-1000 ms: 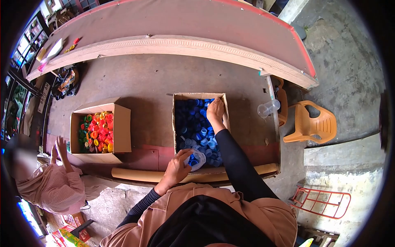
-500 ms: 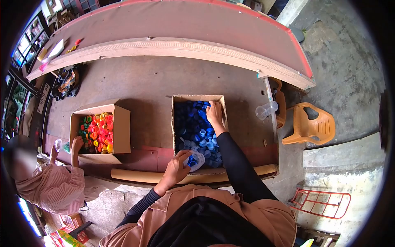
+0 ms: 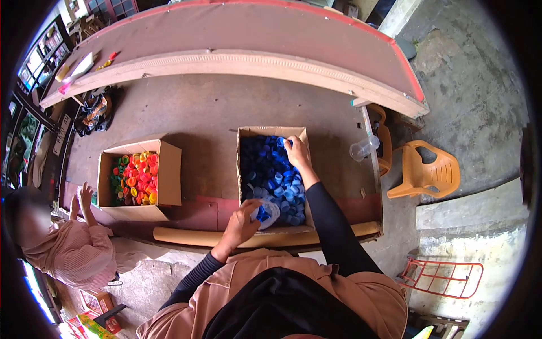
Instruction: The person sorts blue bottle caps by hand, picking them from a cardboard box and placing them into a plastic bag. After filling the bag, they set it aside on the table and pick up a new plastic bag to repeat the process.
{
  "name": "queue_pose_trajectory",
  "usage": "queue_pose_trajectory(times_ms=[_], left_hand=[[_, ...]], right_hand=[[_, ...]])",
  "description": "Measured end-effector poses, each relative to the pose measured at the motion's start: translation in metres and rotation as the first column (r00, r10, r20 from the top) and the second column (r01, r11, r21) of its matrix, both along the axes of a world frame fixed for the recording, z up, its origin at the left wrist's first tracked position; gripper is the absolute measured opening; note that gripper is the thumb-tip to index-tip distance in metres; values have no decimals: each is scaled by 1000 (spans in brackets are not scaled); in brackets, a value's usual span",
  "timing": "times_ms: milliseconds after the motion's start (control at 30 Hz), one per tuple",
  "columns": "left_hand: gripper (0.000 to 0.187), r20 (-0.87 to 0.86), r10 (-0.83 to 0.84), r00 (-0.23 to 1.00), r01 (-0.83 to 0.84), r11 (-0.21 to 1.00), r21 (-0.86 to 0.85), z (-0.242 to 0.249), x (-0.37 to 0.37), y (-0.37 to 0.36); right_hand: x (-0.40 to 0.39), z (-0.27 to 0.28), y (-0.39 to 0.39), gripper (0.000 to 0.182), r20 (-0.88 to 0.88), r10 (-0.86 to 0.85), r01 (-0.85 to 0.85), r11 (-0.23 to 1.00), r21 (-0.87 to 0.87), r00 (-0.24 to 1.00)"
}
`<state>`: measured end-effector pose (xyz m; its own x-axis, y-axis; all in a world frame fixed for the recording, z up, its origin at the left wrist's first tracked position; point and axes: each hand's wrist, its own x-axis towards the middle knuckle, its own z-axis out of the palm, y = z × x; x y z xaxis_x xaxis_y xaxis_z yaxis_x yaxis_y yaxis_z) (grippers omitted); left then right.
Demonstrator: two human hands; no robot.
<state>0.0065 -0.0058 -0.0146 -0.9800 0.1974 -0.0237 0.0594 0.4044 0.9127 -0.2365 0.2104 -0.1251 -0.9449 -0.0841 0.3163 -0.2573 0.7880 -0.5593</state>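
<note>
In front of me a cardboard box (image 3: 273,131) holds many blue bottle caps (image 3: 274,161), dark at the far end and lighter towards me. My right hand (image 3: 297,153) reaches into its far right part, fingers pinched on a blue cap (image 3: 280,142). At the box's near left edge my left hand (image 3: 241,225) grips a clear plastic bag (image 3: 272,217) by its rim. A few blue caps (image 3: 263,213) show inside the bag.
Left of me, a second cardboard box (image 3: 169,175) contains red, yellow and green caps (image 3: 138,175). A person (image 3: 70,248) stands beside it. A cardboard tube (image 3: 186,236) lies along the near table edge; a clear plastic cup (image 3: 364,148) lies at right, near an orange chair (image 3: 432,169).
My right hand has shifted slightly within the far end of the blue-cap box. The other person's hands have drawn back from the left box. My left hand still holds the bag.
</note>
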Motion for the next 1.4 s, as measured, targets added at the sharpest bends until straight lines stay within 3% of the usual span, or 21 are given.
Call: queue_pose_trajectory(times_ms=[67,100,167,233,267,333,367,433,567,700,800,867,900,1000,1067,1133,1200,1267,1333,1400], left_hand=[[48,-3,19,1000,-19,1000,-7,2,-3,1],[48,2,28,1000,-28,1000,-4,1,-4,1],[48,-33,43,999,-43,999,3,0,-7,2],[48,5,47,999,-47,999,-7,-2,-8,5],[48,22,49,999,-49,999,-13,-2,-9,7],[48,116,38,993,-38,999,1,11,-7,13],[48,162,32,986,-33,999,7,15,-7,15],[48,46,22,999,-21,999,-30,8,-4,19],[51,-90,8,996,-13,999,-51,0,0,18],[52,-38,24,999,-25,999,-37,3,2,15],[51,-5,30,1000,-30,999,-15,5,2,12],[49,21,36,999,-36,999,-16,9,1,10],[49,-4,35,999,-35,999,-32,8,1,9],[49,-52,31,998,-34,997,-65,6,2,8],[50,-51,31,998,-34,997,-68,8,2,7],[50,43,29,999,-26,998,-51,18,2,8],[50,71,20,997,-17,999,-44,21,0,8],[49,38,6,999,-4,999,-47,18,1,7],[50,21,1,1000,0,999,-39,14,2,6],[50,23,-1,1000,3,999,-50,16,2,7]], right_hand=[[38,51,-1,28,348,273,-95,888,-450,897],[61,81,-3,28,396,412,-133,812,-568,820],[102,130,-4,22,474,621,-221,722,-655,625],[138,139,-5,22,442,696,-368,693,-621,566],[156,163,-10,20,485,659,-442,749,-493,575],[180,152,-14,20,372,612,-605,782,-153,698],[191,147,-17,21,362,572,-580,809,-99,736],[211,142,-22,26,273,525,-540,842,-23,806],[208,136,-18,40,250,611,-586,792,-173,751],[205,143,-22,48,334,514,-501,855,-132,790],[199,146,-22,46,254,586,-568,810,-149,769],[185,154,-18,45,414,561,-508,827,-241,717],[176,148,-15,39,380,556,-493,831,-259,739],[135,140,-9,23,543,493,-297,862,-410,680],[100,120,-9,17,587,349,-191,930,-315,731],[61,55,-5,11,340,287,-216,949,-230,896],[31,27,-14,11,165,171,-163,984,-66,971],[11,12,-27,10,131,121,-108,989,-96,984],[-2,0,-38,21,-22,69,-69,997,22,997],[-8,-13,-43,30,-67,112,-113,993,-15,991]])
